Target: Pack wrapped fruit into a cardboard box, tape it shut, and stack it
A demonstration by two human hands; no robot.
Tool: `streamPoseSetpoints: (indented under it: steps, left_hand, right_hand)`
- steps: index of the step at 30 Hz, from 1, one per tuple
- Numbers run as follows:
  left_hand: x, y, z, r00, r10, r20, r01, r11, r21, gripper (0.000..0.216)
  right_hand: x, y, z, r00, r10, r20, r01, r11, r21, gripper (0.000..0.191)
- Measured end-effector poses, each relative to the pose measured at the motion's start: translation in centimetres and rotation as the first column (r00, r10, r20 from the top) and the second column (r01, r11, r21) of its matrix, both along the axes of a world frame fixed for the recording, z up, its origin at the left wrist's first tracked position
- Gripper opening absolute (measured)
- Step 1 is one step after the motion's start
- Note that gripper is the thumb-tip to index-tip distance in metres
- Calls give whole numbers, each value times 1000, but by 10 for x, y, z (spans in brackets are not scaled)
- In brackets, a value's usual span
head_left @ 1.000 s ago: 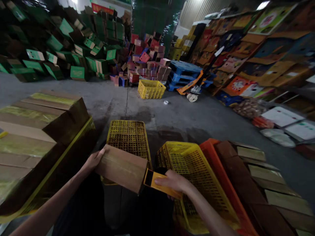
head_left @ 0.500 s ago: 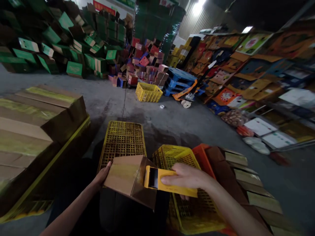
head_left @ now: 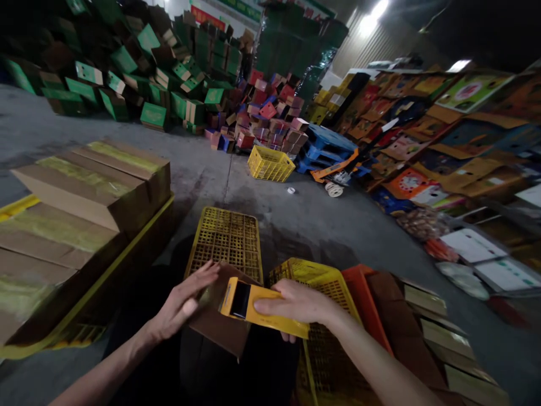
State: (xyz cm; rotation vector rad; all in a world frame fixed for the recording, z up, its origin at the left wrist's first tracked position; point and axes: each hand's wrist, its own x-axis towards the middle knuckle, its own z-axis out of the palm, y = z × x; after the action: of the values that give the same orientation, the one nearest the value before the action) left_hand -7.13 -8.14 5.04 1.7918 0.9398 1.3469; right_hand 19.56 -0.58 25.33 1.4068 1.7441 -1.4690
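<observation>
In front of my body a small cardboard box [head_left: 222,334] is tilted, resting by the near end of an upturned yellow crate [head_left: 228,237]. My right hand [head_left: 302,304] is wrapped round a yellow tape dispenser [head_left: 273,323], which lies across the box's upper right part and hides some of it. Over the left side of the box is my left hand [head_left: 180,307], fingers stretched out and holding nothing. Whether its fingertips touch the cardboard I cannot tell.
Taped cartons [head_left: 84,175] fill a large yellow crate at left. To the right stand an open yellow crate [head_left: 313,268], an orange crate [head_left: 367,304] and more taped cartons [head_left: 443,332]. Farther off are a yellow crate [head_left: 270,163], a pallet jack [head_left: 338,172] and piled boxes.
My left hand has left the box's left edge and moved over its top, fingers spread. The tape dispenser has shifted left across the box, and the box has turned. The view has swung left.
</observation>
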Motion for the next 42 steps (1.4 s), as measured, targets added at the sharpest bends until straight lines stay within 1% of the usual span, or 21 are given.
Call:
streamPoseSetpoints:
  steps: [1,2,3,5,7,8,10,12,13,15,17,19,21,24,27,30,33,37,39,42]
  left_hand:
    - [-2,-4,4,993,-71,-99,83,989,125,70]
    - [-3,-7,4,978,-94,-185,136,965,225,74]
    - [-3,-10,2,967,-73,-243,146,944,295,77]
    - [2,-17,-5,958,40,-285,74,923,378,78]
    - [9,-26,-11,933,137,-333,11,913,409,81]
    - [11,-31,-12,912,163,-377,10,909,417,85]
    - [10,-39,-7,856,185,-482,44,904,425,90]
    - [4,-42,3,807,184,-561,96,897,432,90]
    - [0,-41,9,797,176,-578,123,889,440,88]
    - [-8,-35,19,806,129,-577,202,857,474,81]
    - [-13,-26,27,829,49,-557,308,792,528,74]
    - [-15,-16,31,835,-20,-550,392,723,569,68]
    - [-15,-9,30,831,-54,-553,429,693,579,68]
    - [-15,0,23,827,-80,-556,449,688,569,74]
    - [-14,5,16,837,-80,-541,433,701,566,80]
    - [-12,9,12,844,-76,-530,417,714,562,84]
    - [-10,11,11,847,-94,-524,424,714,557,85]
    - [-9,13,11,846,-111,-522,422,737,528,84]
    - [-10,14,12,844,-119,-524,429,736,524,85]
    - [-11,16,16,838,-129,-529,440,734,518,86]
  right_hand:
    - [-2,0,0,1000,3,1,-3,1000,7,58]
    - [-3,0,-1,1000,3,5,-3,1000,16,59]
    - [-4,1,-1,1000,3,10,-3,1000,25,60]
    - [-4,3,-2,1000,7,24,-8,999,36,59]
    - [-3,5,-2,999,17,34,-18,999,27,57]
    - [-1,6,-2,999,24,35,-25,1000,17,55]
    - [2,7,-1,999,40,31,-40,999,-3,54]
    - [3,7,-1,998,60,25,-60,998,8,54]
    - [3,7,-2,997,72,22,-72,997,19,55]
    - [2,6,-2,994,103,20,-104,994,41,56]
    - [-1,5,-2,990,136,20,-137,989,62,57]
    - [-5,4,0,988,154,27,-156,985,76,58]
    - [-7,2,3,990,137,37,-140,988,62,56]
    - [-8,0,7,994,88,63,-89,996,10,50]
    - [-4,-1,8,996,73,57,-74,997,18,49]
    - [2,2,7,996,79,48,-80,997,21,48]
    - [10,6,6,996,68,64,-68,998,1,45]
    - [18,11,8,999,4,42,-2,998,-69,46]
    - [20,12,9,999,-17,45,21,996,-85,45]
    - [22,13,13,999,-15,48,19,995,-95,45]
